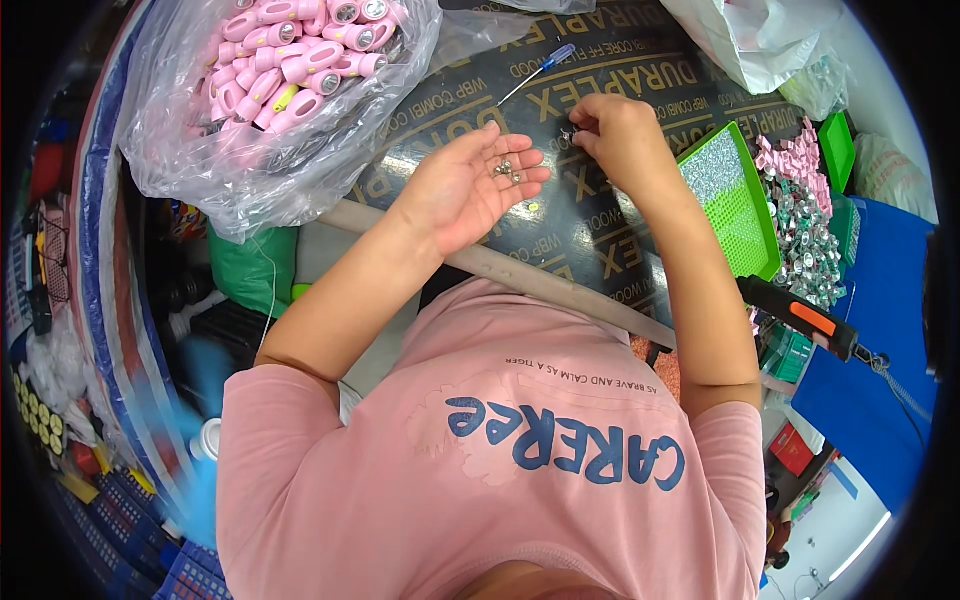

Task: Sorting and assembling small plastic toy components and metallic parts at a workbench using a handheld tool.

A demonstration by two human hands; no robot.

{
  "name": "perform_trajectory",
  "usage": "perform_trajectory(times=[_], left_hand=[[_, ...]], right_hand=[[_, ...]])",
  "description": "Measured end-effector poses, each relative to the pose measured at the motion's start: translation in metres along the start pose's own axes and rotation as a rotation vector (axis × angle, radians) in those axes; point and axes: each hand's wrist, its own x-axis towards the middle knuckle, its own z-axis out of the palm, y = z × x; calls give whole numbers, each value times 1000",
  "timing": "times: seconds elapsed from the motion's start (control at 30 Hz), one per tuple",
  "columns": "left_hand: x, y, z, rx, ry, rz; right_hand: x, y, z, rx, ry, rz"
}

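My left hand (465, 190) is turned palm up over the dark printed board (600, 225), its fingers together and slightly cupped. Several small shiny metal parts (508, 173) rest on those fingers. To the right, my right hand (622, 132) is closed in a pinch just above the board. A small metallic bit (568, 136) shows at its fingertips, too small to name. Beyond both hands lies a screwdriver (557, 60) with a blue handle, its shaft pointing toward the left hand. One small yellowish piece (533, 207) sits on the board below the left fingers.
At upper left a clear plastic bag (165, 165) holds many pink flashlights (290, 60). Right of my forearm lies a green tray (768, 240) of tiny silvery pieces (715, 170). Past it are pink parts (795, 160) and clear-and-silver parts (808, 245). An orange-and-black tool (800, 312) hangs by a coiled cord.
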Motion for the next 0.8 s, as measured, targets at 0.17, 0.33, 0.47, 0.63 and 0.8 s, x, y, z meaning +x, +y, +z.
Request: perform_trajectory(times=[0.17,0.33,0.47,0.63,0.8], left_hand=[[5,-2,0,-12,-11,-18],[7,-3,3,-12,-3,-22],[6,-2,0,-18,-39,-20],[7,-6,2,-6,-33,-28],[6,-1,2,1,-39,-20]], right_hand=[[7,0,8,-208,-3,-42],[10,-14,9,-334,-51,-11],[8,-7,6,-220,-29,1],[2,-2,5,-139,-25,3],[-4,1,1,66,39,38]])
